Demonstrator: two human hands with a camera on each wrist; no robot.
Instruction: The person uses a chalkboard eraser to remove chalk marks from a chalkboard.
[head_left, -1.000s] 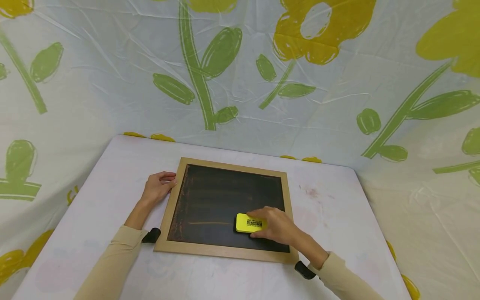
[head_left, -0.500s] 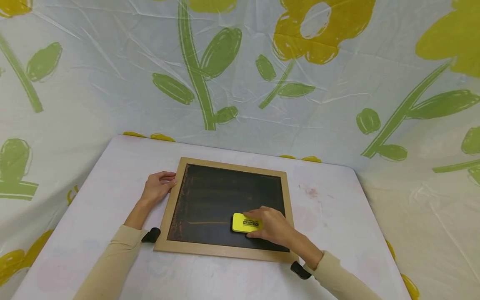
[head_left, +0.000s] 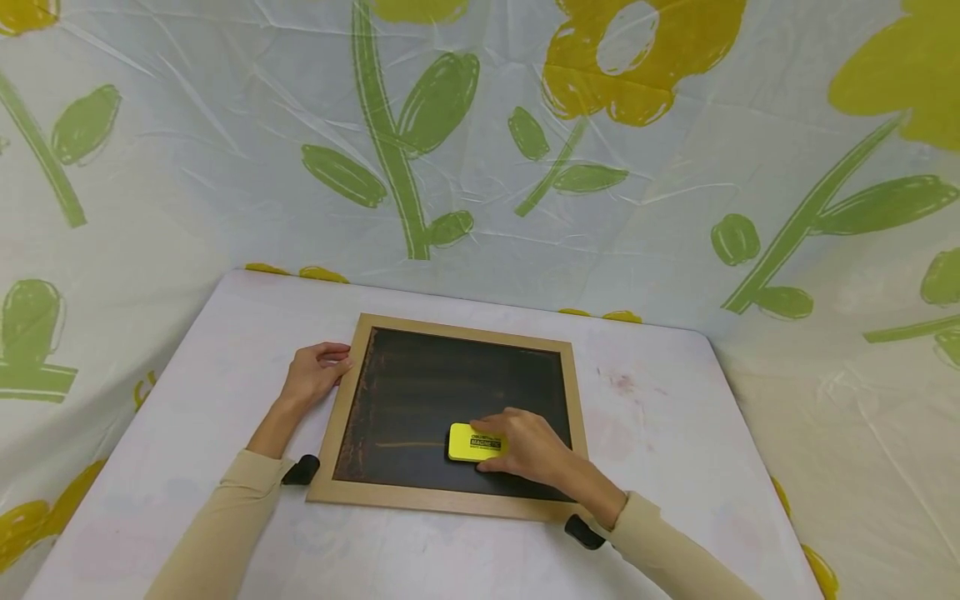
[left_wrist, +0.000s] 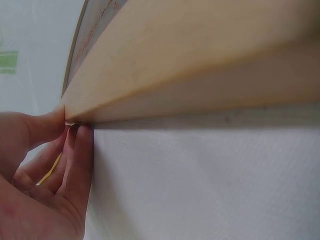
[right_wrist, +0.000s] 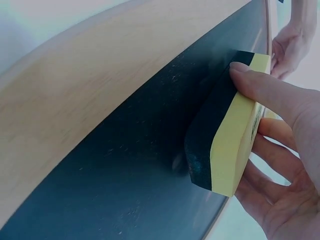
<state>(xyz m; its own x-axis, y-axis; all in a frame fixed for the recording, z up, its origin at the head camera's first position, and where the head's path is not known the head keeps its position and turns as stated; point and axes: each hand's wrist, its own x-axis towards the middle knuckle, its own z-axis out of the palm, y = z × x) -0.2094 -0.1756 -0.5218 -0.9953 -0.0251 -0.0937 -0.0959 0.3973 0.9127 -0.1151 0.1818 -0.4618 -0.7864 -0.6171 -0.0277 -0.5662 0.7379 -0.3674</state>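
Note:
A chalkboard [head_left: 442,383] with a light wooden frame lies flat, with an orange chalk line [head_left: 408,444] on its lower left part. My right hand [head_left: 528,447] grips a yellow and black magnetic eraser [head_left: 463,442] by its long sides. In the right wrist view, the black felt side of the eraser [right_wrist: 207,135] faces the dark surface, thumb on one side and fingers on the other. My left hand [head_left: 313,375] holds the frame's left edge. The left wrist view has its thumb [left_wrist: 47,122] on the frame's edge and the fingers [left_wrist: 80,160] below.
The chalkboard rests on a white-covered table [head_left: 660,467]. Faint reddish smudges [head_left: 622,383] mark the cover right of the board. A flower-printed cloth [head_left: 480,167] hangs behind and on both sides. Orange residue [head_left: 358,417] runs along the board's inner left edge.
My right hand has slid the eraser leftward across the board, covering the right end of the orange line. My left hand has stayed at the frame.

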